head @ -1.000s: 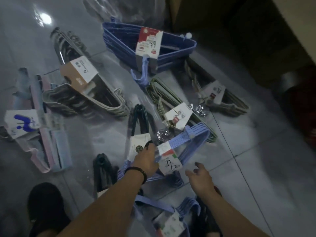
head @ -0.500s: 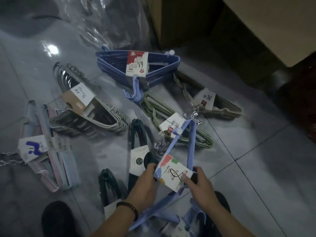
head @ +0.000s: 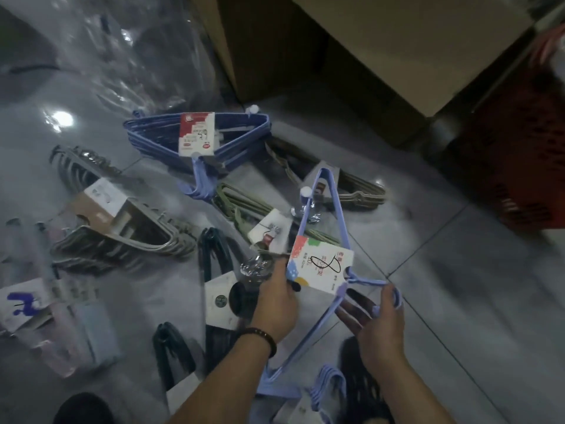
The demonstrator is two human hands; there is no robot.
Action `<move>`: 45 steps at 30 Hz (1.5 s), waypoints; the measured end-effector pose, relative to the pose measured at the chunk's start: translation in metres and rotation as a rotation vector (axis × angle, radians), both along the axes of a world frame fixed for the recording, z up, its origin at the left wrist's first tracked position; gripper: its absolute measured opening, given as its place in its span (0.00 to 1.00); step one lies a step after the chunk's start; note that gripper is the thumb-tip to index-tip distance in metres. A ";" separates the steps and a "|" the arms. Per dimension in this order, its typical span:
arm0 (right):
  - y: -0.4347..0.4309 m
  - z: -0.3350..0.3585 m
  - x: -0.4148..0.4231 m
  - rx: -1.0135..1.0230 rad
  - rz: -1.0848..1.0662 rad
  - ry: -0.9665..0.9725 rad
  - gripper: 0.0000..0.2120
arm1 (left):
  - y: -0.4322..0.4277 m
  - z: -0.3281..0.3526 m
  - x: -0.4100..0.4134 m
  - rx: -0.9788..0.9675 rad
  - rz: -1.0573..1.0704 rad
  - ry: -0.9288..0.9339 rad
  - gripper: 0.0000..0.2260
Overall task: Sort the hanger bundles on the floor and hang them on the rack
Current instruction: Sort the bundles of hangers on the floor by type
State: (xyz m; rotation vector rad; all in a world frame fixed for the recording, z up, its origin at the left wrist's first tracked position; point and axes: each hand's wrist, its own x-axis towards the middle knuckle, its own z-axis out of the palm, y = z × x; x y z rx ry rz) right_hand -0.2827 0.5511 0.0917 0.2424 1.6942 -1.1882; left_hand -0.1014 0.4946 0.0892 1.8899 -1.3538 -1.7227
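I hold a light blue hanger bundle [head: 333, 215] with a white card label up off the floor. My left hand [head: 276, 296] grips it at the label's left edge. My right hand [head: 380, 324] grips the bundle's hooks at the right. Several other bundles lie on the grey tile floor: a dark blue one [head: 195, 139] at the back, a grey one [head: 122, 237] on the left, an olive green one [head: 244, 206] in the middle, a beige one [head: 357, 191] behind the held bundle, dark green ones [head: 214, 258] near my left arm, and a pastel one [head: 61, 313] at far left. No rack is in view.
Another light blue bundle [head: 327, 387] lies on the floor under my arms. Clear plastic wrap [head: 134, 53] sits at the back left. Cardboard boxes [head: 397, 41] stand at the back, and a red basket [head: 526, 154] at the right. A dark shoe [head: 82, 408] shows at bottom left.
I have lifted the light blue bundle off the floor and tilted it upright. My right hand went from beside it to the label and then to its hooks. The camera has tipped up.
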 end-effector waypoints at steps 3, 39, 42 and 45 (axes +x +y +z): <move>0.004 -0.011 -0.052 -0.020 -0.107 0.037 0.20 | -0.002 -0.005 -0.053 -0.005 -0.043 0.005 0.18; 0.070 0.000 0.005 0.384 1.644 -0.024 0.11 | 0.174 0.032 0.071 0.494 0.079 -0.381 0.10; 0.068 -0.015 0.035 0.311 1.807 0.212 0.09 | 0.209 0.016 0.090 0.481 0.152 -0.431 0.11; 0.054 -0.051 0.069 0.288 1.932 0.392 0.16 | 0.235 -0.016 0.116 0.484 0.251 -0.439 0.06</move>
